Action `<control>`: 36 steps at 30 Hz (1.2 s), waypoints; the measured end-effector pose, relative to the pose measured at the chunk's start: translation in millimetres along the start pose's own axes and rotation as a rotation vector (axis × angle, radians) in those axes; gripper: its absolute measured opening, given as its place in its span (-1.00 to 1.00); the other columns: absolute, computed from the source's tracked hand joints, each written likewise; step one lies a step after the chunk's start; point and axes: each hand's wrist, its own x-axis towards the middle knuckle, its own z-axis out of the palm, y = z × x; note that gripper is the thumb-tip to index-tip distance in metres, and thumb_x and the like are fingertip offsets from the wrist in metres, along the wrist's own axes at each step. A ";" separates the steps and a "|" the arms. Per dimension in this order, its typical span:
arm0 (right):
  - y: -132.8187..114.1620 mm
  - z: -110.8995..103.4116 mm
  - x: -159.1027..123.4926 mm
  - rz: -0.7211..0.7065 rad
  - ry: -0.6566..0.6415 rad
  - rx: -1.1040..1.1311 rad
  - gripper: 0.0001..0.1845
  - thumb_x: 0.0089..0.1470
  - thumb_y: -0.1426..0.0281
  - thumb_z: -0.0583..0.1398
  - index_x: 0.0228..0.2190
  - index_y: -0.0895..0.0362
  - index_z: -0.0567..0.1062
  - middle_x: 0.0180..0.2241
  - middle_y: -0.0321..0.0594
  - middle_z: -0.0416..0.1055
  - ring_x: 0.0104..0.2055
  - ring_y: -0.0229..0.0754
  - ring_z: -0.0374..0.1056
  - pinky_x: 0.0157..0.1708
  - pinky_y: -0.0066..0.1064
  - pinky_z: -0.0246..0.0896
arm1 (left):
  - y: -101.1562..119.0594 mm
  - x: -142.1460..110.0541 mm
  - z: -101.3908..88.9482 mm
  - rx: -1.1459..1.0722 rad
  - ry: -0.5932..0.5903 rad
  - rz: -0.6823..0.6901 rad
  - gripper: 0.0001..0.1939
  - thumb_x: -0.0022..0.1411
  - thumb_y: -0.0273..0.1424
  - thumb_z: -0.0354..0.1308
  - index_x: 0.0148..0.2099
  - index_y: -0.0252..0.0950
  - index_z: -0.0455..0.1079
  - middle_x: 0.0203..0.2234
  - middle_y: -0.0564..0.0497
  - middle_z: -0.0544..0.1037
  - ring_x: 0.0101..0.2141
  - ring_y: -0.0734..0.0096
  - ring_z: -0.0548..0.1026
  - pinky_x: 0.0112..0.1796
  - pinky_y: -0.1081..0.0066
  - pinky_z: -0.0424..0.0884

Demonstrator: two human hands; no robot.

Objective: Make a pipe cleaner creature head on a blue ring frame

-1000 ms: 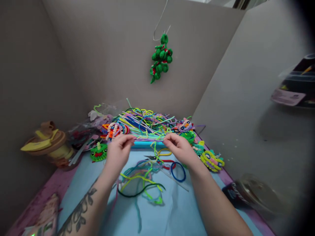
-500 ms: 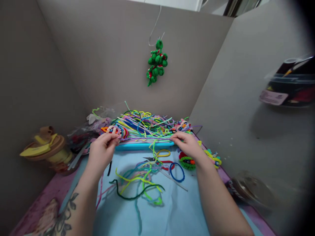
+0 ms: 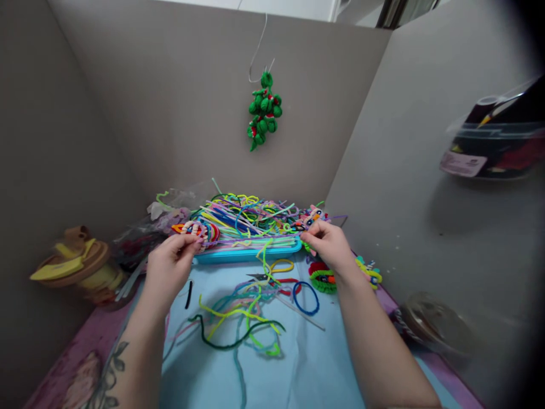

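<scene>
A thin lilac pipe cleaner (image 3: pixel 251 238) stretches nearly level between my two pinching hands. My left hand (image 3: pixel 172 262) is closed on its left end, in front of a striped multicoloured piece (image 3: pixel 206 232). Its right end is in the closed fingers of my right hand (image 3: pixel 327 243), beside a pink piece with eyes (image 3: pixel 313 217). Behind and below the pipe cleaner is a blue tray (image 3: pixel 242 257) heaped with many-coloured pipe cleaners (image 3: pixel 238 218).
Loose green and yellow pipe cleaners (image 3: pixel 238 341), scissors (image 3: pixel 258 276) and a blue ring (image 3: pixel 305 298) lie on the light-blue mat (image 3: pixel 315 363). A green-and-red piece (image 3: pixel 322 278) sits right. Green ornaments (image 3: pixel 264 111) hang on the back wall. A lidded jar (image 3: pixel 434 324) stands right.
My right hand has shifted slightly right and up, my left slightly left, spreading a little farther apart along the pipe cleaner. The view has turned slightly.
</scene>
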 end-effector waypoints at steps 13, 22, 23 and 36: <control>34.5 11.9 11.4 -0.005 0.126 -0.253 -0.73 -0.12 0.24 0.21 -0.64 0.13 0.29 -0.66 -0.37 0.22 -0.58 -0.28 0.14 -0.54 -0.44 0.05 | 14.3 -3.2 6.2 -0.039 -0.077 0.068 -0.85 0.07 -0.31 0.10 -0.38 -0.22 0.46 -0.44 -0.01 0.55 -0.38 0.29 0.46 -0.31 0.41 0.31; -29.3 40.0 -27.1 -0.398 -0.142 -0.283 -0.72 0.08 0.41 0.07 -0.17 0.05 0.47 -0.17 -0.15 0.43 -0.07 -0.11 0.28 -0.05 -0.24 0.13 | 48.7 -24.9 28.4 -0.063 -0.182 0.184 -0.81 0.15 -0.39 0.03 -0.29 -0.19 0.49 -0.39 -0.04 0.49 -0.35 0.31 0.42 -0.29 0.42 0.27; -37.9 47.5 -34.6 -0.395 -0.221 -0.236 -0.75 0.08 0.40 0.10 -0.19 0.05 0.49 -0.20 -0.16 0.44 -0.11 -0.13 0.30 -0.09 -0.28 0.16 | 54.5 -28.5 31.2 -0.112 -0.211 0.190 -0.80 0.16 -0.39 0.03 -0.29 -0.18 0.49 -0.40 -0.04 0.49 -0.37 0.32 0.42 -0.30 0.42 0.27; -54.9 65.9 -50.4 0.078 -0.257 0.237 -0.86 -0.07 0.32 0.19 -0.51 0.15 0.46 -0.58 -0.30 0.32 -0.57 -0.31 0.20 -0.57 -0.49 0.10 | 60.4 -33.2 57.8 -1.042 -0.233 -0.485 -0.76 -0.04 -0.31 0.28 -0.27 -0.30 0.52 -0.36 -0.05 0.53 -0.42 0.44 0.42 -0.34 0.44 0.31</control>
